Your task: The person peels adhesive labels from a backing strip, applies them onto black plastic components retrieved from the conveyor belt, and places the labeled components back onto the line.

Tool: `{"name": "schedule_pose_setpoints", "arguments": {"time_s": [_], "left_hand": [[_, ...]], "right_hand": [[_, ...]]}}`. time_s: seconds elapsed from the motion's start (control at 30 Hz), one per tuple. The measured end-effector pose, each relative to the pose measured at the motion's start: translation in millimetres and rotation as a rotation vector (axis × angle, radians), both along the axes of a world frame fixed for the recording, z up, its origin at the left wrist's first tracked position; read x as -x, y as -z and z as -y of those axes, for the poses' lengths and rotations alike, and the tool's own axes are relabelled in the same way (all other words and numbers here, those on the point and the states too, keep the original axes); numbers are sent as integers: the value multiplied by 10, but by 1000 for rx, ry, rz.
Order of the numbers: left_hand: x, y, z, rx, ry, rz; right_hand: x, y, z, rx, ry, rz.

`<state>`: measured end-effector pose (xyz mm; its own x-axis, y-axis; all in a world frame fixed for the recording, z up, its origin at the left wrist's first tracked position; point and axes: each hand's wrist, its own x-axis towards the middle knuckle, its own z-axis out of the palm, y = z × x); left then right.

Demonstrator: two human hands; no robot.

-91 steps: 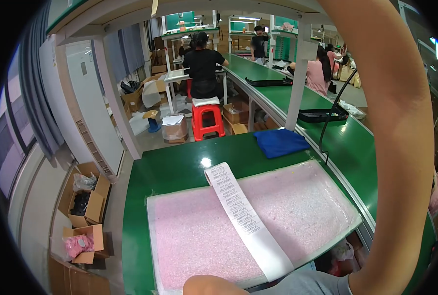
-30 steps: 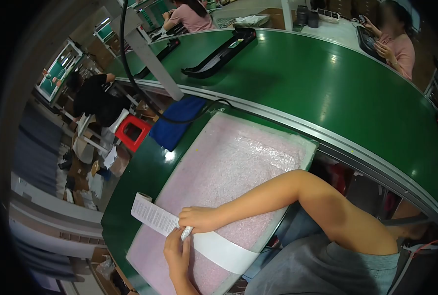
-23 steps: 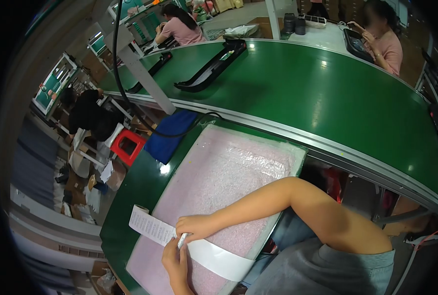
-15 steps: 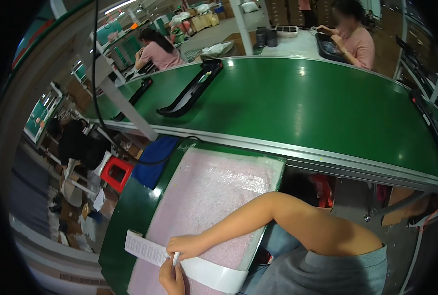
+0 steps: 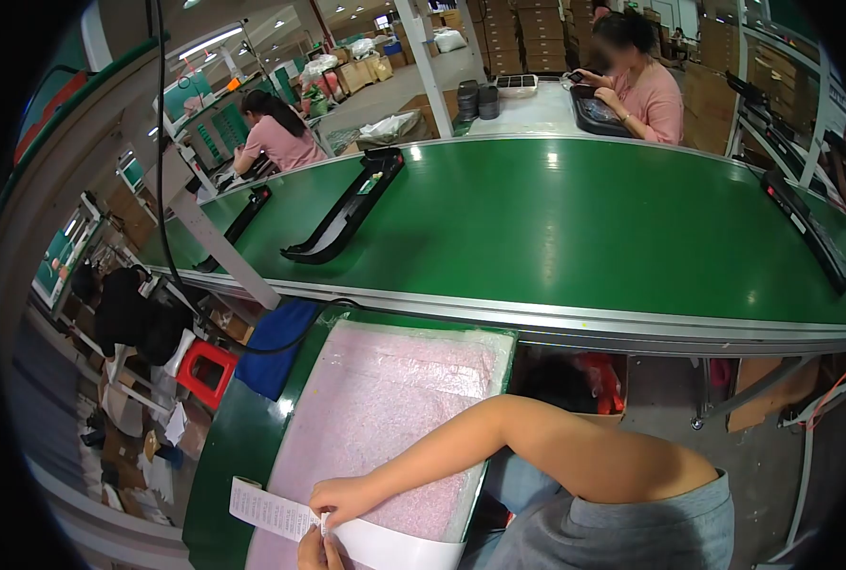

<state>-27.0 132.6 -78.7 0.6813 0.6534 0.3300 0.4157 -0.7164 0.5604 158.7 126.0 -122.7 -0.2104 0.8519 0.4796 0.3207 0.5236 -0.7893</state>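
Observation:
A long white strip of printed labels (image 5: 275, 514) lies across a pink, bubble-wrapped flat package (image 5: 375, 399). Fine print covers its left part, while the part towards my lap is plain white. My right hand (image 5: 345, 498) reaches in from the right, its fingers closed on the strip near the middle. From the bottom edge my left hand (image 5: 318, 551) comes up, thumb and finger pinched together at the strip, right against the right hand's fingertips. A small white piece shows between the fingers; its detail is too small to make out.
Beyond the package runs a green conveyor belt (image 5: 499, 218) with black plastic housings (image 5: 351, 209) on it. A blue cloth (image 5: 275, 350) and a black cable are at left, near a red stool (image 5: 206, 373). Several people sit around the belt and behind it.
The view has tilted up, so the scene sits lower and further left. Both hands stay together at the label strip, and the fingers have shifted slightly.

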Motion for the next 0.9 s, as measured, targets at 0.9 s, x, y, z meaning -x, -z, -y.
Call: {"name": "schedule_pose_setpoints", "arguments": {"time_s": [0.9], "left_hand": [[110,262,-312,674,-270,447]], "right_hand": [[-3899,-374,-206,105,1257,483]]}}
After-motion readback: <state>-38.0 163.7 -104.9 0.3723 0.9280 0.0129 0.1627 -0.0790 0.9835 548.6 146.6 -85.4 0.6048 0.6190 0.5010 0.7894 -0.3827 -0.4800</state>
